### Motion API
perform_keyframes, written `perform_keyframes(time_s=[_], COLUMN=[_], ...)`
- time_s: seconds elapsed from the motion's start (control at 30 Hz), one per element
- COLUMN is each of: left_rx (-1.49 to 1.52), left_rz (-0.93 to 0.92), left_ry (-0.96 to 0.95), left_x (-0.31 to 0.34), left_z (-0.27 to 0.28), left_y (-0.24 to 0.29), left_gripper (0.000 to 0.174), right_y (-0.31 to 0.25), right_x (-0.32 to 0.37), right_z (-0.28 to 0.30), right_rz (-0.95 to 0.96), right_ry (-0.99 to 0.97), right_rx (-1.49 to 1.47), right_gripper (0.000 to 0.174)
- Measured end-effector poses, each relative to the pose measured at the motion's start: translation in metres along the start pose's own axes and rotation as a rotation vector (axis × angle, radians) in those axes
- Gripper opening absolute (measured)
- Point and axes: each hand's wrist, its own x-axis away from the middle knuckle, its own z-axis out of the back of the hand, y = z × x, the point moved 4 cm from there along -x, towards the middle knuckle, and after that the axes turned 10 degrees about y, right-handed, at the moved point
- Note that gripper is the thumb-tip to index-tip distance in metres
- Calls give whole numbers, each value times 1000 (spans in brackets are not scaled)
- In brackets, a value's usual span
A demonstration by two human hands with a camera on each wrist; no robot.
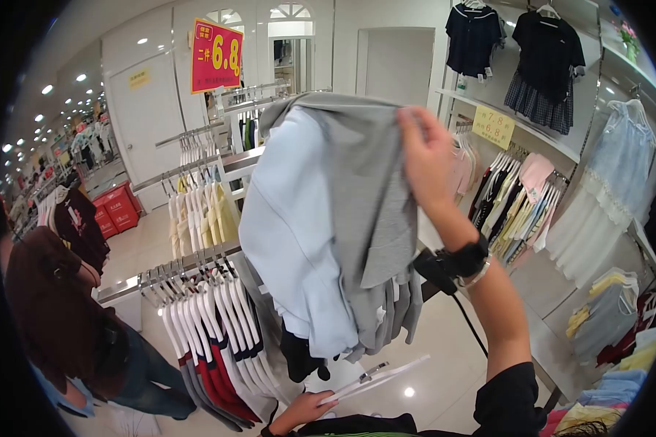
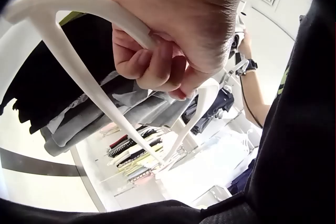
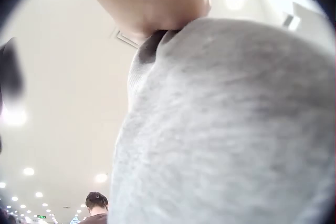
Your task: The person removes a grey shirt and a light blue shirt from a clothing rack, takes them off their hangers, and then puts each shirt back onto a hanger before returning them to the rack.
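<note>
Head view, by the clock as you see it:

- Grey top (image 1: pixel 368 175): draped high at centre, over pale blue cloth (image 1: pixel 284 218); whether the two are one piece, you cannot tell. Long axis of the drape roughly 12 to 6.
- Right hand (image 1: pixel 426 156): your fingers pinch the grey top's upper edge; the cloth hangs from them toward 8 o'clock.
- Left hand (image 1: pixel 302 411): your fingers curl round one end of a white hanger (image 1: pixel 393 374), whose long axis points to 2 o'clock.
- Key relation: hanger below the grey top, apart from your right hand, at half past six from it; the grey top lies past 12 from your left. Right nearer the top, left nearer the hanger.
- Rail (image 1: pixel 120 290): 10 o'clock from your left hand, bearing tops on hangers.
</note>
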Motion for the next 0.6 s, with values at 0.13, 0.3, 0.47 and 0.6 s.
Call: perform_keyframes(time_s=[0.13,0.3,0.47,0.6], left_rx=[59,93,129,196], left_rz=[-94,-121,-162,-219], left_ry=[-17,-128,-177,-172], left_x=[-9,-23,-39,-48], left_z=[-7,-10,-21,-23], left_y=[-6,4,2,14], left_gripper=[23,24,25,24], right_y=[-24,11,0,-40], right_x=[-15,10,-6,30], right_z=[51,81,187,256], right_rz=[220,-181,-127,-95], right_ry=[264,197,303,246], right_rx=[-144,-259,-248,-74], right_gripper=[18,21,27,26])
